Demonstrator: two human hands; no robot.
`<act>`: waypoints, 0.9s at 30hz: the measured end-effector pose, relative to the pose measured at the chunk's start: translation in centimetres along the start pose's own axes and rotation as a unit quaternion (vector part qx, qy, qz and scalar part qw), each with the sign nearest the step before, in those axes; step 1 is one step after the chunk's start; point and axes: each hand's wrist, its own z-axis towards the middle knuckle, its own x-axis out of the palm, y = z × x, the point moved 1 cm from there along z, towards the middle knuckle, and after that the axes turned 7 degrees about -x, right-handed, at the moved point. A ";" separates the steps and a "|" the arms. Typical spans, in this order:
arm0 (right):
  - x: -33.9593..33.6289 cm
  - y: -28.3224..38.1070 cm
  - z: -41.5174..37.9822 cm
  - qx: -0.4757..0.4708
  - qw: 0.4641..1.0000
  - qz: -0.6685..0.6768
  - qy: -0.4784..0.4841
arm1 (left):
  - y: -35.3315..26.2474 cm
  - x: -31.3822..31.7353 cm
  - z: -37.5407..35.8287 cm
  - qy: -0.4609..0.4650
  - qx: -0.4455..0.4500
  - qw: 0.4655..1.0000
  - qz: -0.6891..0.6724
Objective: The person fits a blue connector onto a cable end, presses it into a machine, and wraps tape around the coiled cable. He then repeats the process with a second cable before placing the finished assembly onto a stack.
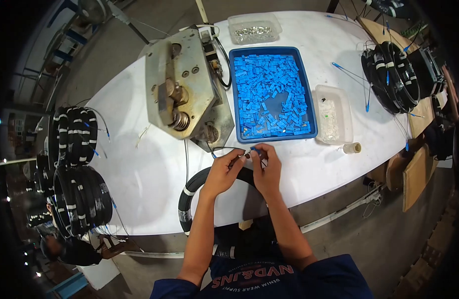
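My left hand [223, 173] is closed in a pinch on the end of a thin black cable, fingertips pointing toward the other hand. Close beside it, my right hand [267, 169] pinches a small blue connector [255, 149]. The two sets of fingertips nearly meet, and the exact joint between cable and connector is hidden by them. Below both hands lies a coil of black cable [185, 203] wrapped with white tape bands, near the table's front edge. Just beyond my fingers stands a blue tray [273, 104] holding many loose blue connectors [264, 74].
A heavy metal press-like machine [192, 82] stands left of the tray. Clear plastic boxes hold small metal parts [253, 34] and pale small pieces [329, 119]. A small spool [352, 148] lies nearby. Taped cable coils sit at left [82, 199] and right [389, 77].
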 end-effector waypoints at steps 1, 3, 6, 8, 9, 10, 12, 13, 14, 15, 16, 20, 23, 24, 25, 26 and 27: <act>0.6 -0.7 -1.3 0.012 0.998 0.059 -0.018 | 0.8 0.2 0.0 -0.003 0.026 0.999 -0.023; 0.5 -1.0 -2.0 0.033 0.992 0.113 -0.041 | 0.6 0.4 -1.2 -0.022 0.066 0.995 -0.066; 0.0 -0.9 -2.9 0.075 0.977 0.195 -0.045 | 0.9 0.1 -3.4 -0.034 0.046 0.993 -0.105; -0.3 -0.3 -3.6 0.083 0.970 0.230 -0.010 | 1.9 -0.4 -4.3 -0.054 0.046 0.991 -0.114; -0.4 0.1 -4.1 0.077 0.964 0.253 -0.009 | 2.4 -0.6 -4.9 -0.072 0.071 0.989 -0.110; -0.7 0.9 -4.6 0.072 0.965 0.253 0.000 | 2.3 -0.8 -5.6 -0.092 0.096 0.985 -0.107; -1.3 2.6 -5.7 0.078 0.954 0.288 0.027 | 2.4 -1.5 -8.2 -0.101 0.095 0.986 -0.088; -1.4 3.1 -6.3 0.084 0.952 0.290 0.042 | 2.5 -1.7 -9.5 -0.116 0.103 0.984 -0.083; -1.4 3.6 -6.9 0.079 0.952 0.291 0.049 | 2.6 -1.7 -10.7 -0.131 0.110 0.982 -0.077; -1.4 4.1 -7.5 0.070 0.955 0.280 0.070 | 2.8 -1.8 -12.1 -0.120 0.068 0.987 -0.085; -1.4 4.9 -8.1 0.062 0.957 0.267 0.090 | 2.8 -1.3 -13.2 -0.127 0.070 0.986 -0.088; -1.9 7.8 -9.8 0.003 0.957 0.231 0.175 | 2.7 0.7 -16.5 -0.156 0.087 0.977 -0.117; -2.6 9.9 -10.8 -0.008 0.952 0.235 0.196 | 2.6 1.9 -17.9 -0.169 0.091 0.974 -0.123; -2.9 10.3 -11.2 -0.015 0.953 0.232 0.193 | 2.4 2.1 -18.3 -0.193 0.122 0.967 -0.110; -2.9 10.3 -11.7 0.008 0.949 0.264 0.173 | 2.1 2.1 -18.7 -0.204 0.129 0.965 -0.104; -3.2 10.3 -11.9 0.011 0.948 0.259 0.182 | 2.0 2.1 -19.0 -0.214 0.136 0.962 -0.099; -3.5 10.2 -12.0 0.006 0.946 0.254 0.201 | 2.2 2.1 -19.2 -0.218 0.143 0.960 -0.101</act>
